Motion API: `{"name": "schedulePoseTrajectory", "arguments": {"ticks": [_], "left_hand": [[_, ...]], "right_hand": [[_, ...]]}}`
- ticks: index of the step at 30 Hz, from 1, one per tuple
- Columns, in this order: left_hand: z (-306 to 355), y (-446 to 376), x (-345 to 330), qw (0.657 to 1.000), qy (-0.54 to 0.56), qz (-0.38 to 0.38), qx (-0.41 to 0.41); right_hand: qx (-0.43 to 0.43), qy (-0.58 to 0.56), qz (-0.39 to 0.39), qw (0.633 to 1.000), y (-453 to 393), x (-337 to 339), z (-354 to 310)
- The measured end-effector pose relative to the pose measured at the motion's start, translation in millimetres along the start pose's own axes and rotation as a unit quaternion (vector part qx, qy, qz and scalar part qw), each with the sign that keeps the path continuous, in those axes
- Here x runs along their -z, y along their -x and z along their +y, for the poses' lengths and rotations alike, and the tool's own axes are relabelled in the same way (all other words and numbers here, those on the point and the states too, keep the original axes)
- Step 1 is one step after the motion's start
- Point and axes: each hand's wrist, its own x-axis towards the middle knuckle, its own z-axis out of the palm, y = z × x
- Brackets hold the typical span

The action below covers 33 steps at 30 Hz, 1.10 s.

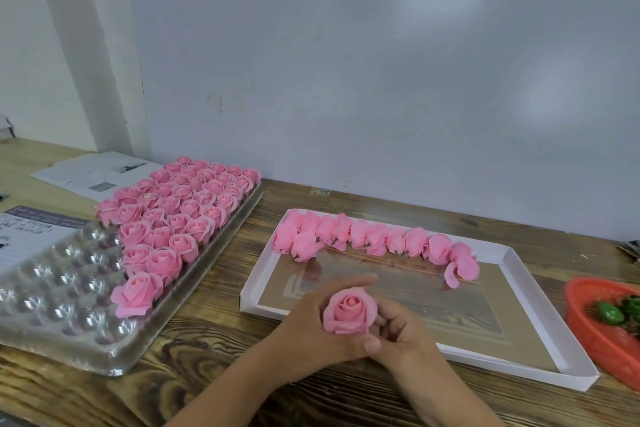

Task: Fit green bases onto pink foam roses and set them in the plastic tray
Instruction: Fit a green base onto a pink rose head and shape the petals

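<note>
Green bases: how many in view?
2 bases, both in the basket at the right edge: one near its middle, another cut by the frame. More may be hidden there or under the held rose.

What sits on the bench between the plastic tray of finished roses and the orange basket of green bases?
In the head view, a shallow white box holding a row of unfitted roses lies between the plastic tray and the orange basket.

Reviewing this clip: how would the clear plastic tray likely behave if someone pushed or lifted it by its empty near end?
The clear plastic tray looks thin and glossy, so it probably flexes rather than staying stiff. Pink roses fill only its far part, so lifting the empty end might make it sag or tilt. On the wooden table it would likely slide easily.
</note>
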Motion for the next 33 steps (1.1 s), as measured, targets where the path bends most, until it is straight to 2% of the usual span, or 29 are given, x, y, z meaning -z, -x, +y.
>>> {"name": "schedulePoseTrajectory", "arguments": {"ticks": [2, 6, 13, 18, 22, 24, 28, 33], "left_hand": [[0.7, -0.2, 0.1, 0.999, 0.029, 0.026, -0.008], [3.0, -1.1, 3.4, 0.994, 0.079, 0.071, -0.034], [2.8, 0.3, -1.3, 0.997, 0.066, 0.03, 0.013], [6.0, 1.2, 1.0, 0.999, 0.04, -0.006, 0.035], [1.3, 0.5, 0.5, 0.997, 0.048, -0.033, 0.047], [-0.1, 0.1, 1.7, 0.997, 0.064, -0.019, 0.041], [1.1, 0.4, 4.1, 0.997, 0.074, 0.029, 0.024], [-4.0, -0.9, 5.1, 0.998, 0.05, -0.007, 0.036]], "right_hand": [[-0.004, -0.022, -0.008, 1.0, 1.3, 0.6, -2.7], [-0.028, 0.055, -0.003, 0.998, 1.4, 1.9, -2.4], [-0.058, 0.089, -0.045, 0.993, 5.1, -3.9, -4.5], [-0.07, 0.085, -0.047, 0.993, 4.3, -6.7, -9.6], [-0.082, 0.0, -0.034, 0.996, 5.2, -4.1, -9.4], [-0.065, -0.036, -0.039, 0.996, 5.6, -2.0, -11.1], [-0.063, 0.012, -0.076, 0.995, 7.9, -1.6, -12.5], [-0.06, 0.064, -0.1, 0.991, 9.2, -5.3, -16.3]]}}
